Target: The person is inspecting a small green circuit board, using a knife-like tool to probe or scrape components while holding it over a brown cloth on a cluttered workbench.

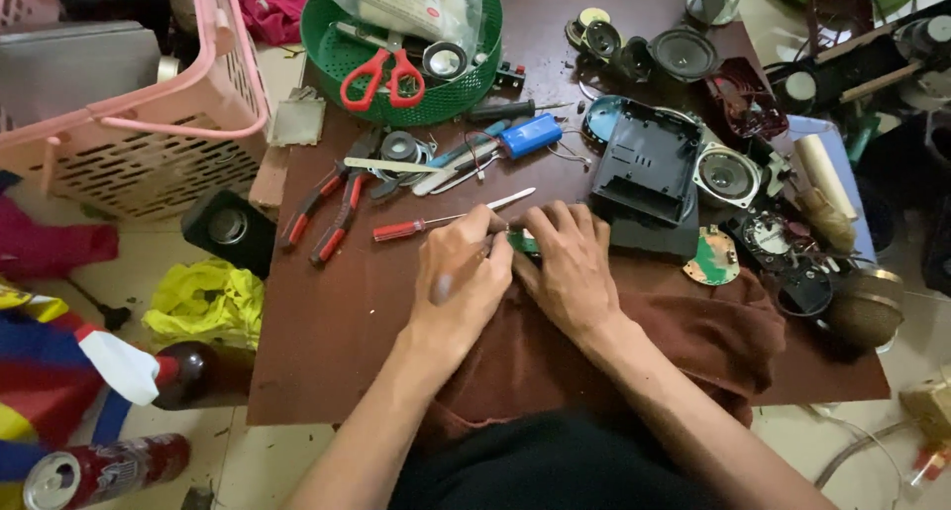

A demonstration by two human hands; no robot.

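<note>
Nearest, along the near edge of the bench (327, 371): a brown cloth (693, 342) draped over it, both forearms crossing it toward the middle. Left hand (461, 277) curled almost closed around a slim tool handle (443, 288), dark grip poking out under the palm, working end aimed up and right toward the gap between the hands. Right hand (570, 262) flat and half open, fingers spread and pressing down on a small green board (523, 242), only a sliver of it showing between the two hands. Board thus just right of the left fingertips and under the right fingertips, both hands touching or all but touching it, neither clearly nearer; long axis not readable, too much covered. Just beyond the knuckles, a red-handled screwdriver (451, 218) lying nearly crosswise, tip up to the right. Right of that, a dark plastic housing (646, 168) and a round speaker (726, 175). Farther toward the left side, red-handled pliers (322, 213); mid-bench, a blue cell (530, 134). At the far edge, a green basket (475, 79) holding red scissors (381, 74).
</note>
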